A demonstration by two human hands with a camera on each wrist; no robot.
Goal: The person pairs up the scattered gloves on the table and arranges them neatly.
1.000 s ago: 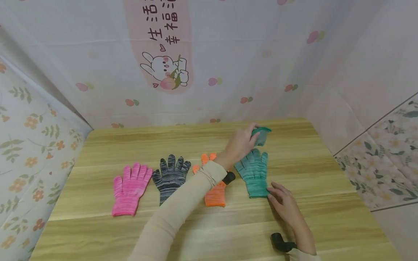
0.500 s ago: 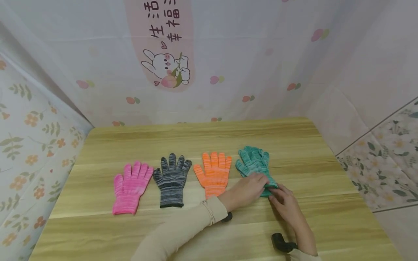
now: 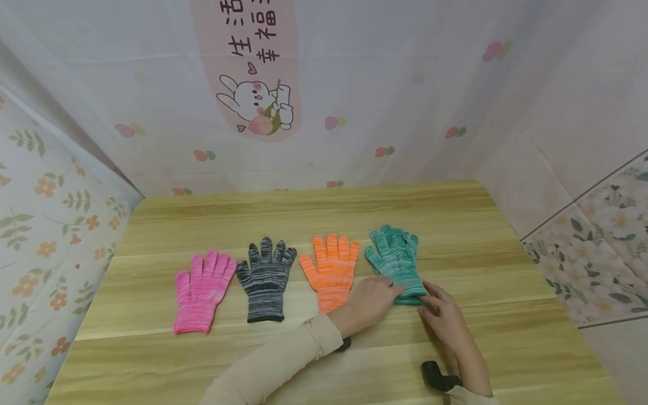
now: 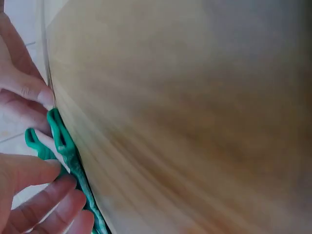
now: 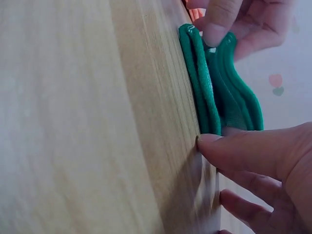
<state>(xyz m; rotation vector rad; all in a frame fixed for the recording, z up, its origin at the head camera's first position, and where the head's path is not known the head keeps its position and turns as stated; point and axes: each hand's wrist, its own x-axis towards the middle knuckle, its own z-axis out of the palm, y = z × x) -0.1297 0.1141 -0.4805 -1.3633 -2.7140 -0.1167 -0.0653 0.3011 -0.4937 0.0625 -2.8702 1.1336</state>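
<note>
Two green knit gloves (image 3: 397, 261) lie stacked on the wooden table, fingers pointing away and cuffs toward me. At the left of the cuffs my left hand (image 3: 372, 301) pinches the upper glove's cuff (image 5: 241, 92), raised a little off the lower one. The lower cuff (image 5: 200, 83) lies against the tabletop. At its right corner my right hand (image 3: 444, 315) pinches the edge, thumb at the table side and a fingertip between the two cuffs. In the left wrist view both cuff openings (image 4: 61, 131) show between the hands.
Left of the green pair, an orange glove (image 3: 331, 270), a grey-black glove (image 3: 265, 281) and a pink glove (image 3: 204, 292) lie in a row on the table (image 3: 152, 371). My left forearm passes in front of the row. Printed curtains (image 3: 354, 84) hang behind and beside the table.
My left hand has brought the second green glove down from above the first one's fingers and laid it on top. It then moved left along the cuff. The right hand stays nearly in place.
</note>
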